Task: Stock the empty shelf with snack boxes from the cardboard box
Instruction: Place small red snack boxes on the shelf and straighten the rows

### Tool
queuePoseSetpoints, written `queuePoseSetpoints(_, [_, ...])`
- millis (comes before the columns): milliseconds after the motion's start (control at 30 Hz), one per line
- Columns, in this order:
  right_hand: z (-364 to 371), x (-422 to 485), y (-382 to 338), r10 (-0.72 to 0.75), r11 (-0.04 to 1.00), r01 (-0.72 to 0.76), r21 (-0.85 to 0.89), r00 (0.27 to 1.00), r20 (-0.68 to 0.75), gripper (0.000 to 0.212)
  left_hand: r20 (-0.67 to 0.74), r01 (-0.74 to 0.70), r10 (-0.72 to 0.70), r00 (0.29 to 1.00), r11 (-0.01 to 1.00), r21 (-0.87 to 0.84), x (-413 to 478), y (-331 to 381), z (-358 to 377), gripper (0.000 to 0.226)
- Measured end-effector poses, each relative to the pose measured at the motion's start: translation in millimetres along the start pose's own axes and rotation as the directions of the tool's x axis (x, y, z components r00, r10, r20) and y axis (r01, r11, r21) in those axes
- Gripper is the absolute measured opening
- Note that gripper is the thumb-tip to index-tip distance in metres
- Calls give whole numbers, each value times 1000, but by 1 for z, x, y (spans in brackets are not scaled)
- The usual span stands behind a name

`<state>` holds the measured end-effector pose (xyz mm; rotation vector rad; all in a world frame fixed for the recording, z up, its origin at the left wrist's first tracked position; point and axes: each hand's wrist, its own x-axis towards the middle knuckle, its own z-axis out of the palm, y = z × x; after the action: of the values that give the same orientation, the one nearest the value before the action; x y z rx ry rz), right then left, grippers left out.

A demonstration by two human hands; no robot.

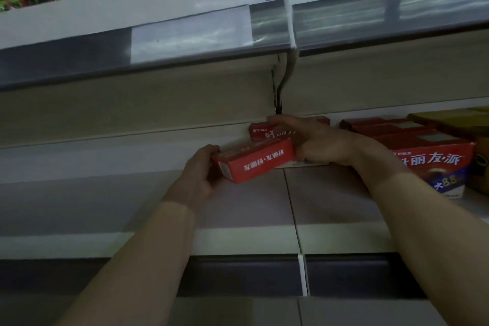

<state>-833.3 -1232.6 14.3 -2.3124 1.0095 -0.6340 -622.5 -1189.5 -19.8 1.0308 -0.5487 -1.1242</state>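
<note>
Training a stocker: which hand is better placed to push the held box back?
Probably left: the left hand grips the box by its outer end, while the right hand lies stretched across the rear box.

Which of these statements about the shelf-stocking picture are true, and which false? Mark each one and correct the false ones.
1. The left hand grips the left end of a red snack box. True.
2. The right hand hangs well away from that box. False: it is at the box's right end.
3. The print on the held box reads upside down. True.
4. The stocked boxes to the right are green. False: they are red.
5. A rear box, also red, lies behind the held one. True.
</note>
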Motion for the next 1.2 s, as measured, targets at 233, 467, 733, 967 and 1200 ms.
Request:
queuePoseSetpoints(233, [11,1,-9,-119,972,119,204,993,-10,47,29,128,-130,991,989,77,2,4,-3,33])
queuePoseSetpoints(467, [-6,1,9,90,864,-41,503,993,-73,31,-6,-109,121,993,915,388,10,0,-1,44])
queuePoseSetpoints(733, [-12,5,28,226,965,-229,130,973,35,46,157,-372,350,923,713,595,7,-6,3,58])
queuePoseSetpoints(967, [-12,9,28,236,970,-210,126,939,-250,96,318,-455,328,889,564,689,7,-19,5,54])
queuePoseSetpoints(1200, [-15,15,32,228,883,-355,-309,897,-379,65,376,-461,279,884,381,801,21,-30,24,79])
